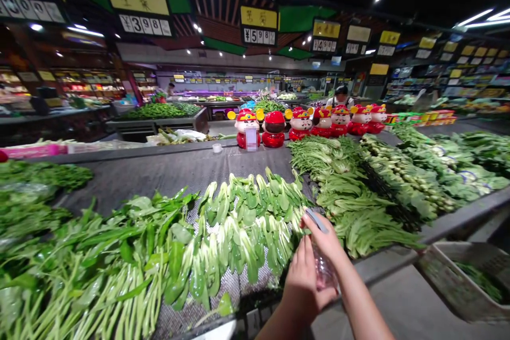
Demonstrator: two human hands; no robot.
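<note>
- L hand curled shut round lower part of clear plastic bottle; fingers hide part of it; bottle contents hard to make out
- R hand closed over upper part, fingers on grey bottle top; exact type of top unclear
- bottle sits at display table's near edge, just beside bok choy
- long-stemmed leafy greens lie L of bok choy; more greens on R
- plastic basket w/ greens, lower R, cut off by frame edge
- red-and-gold figurines along far side; co-worker behind them, partly hidden
</note>
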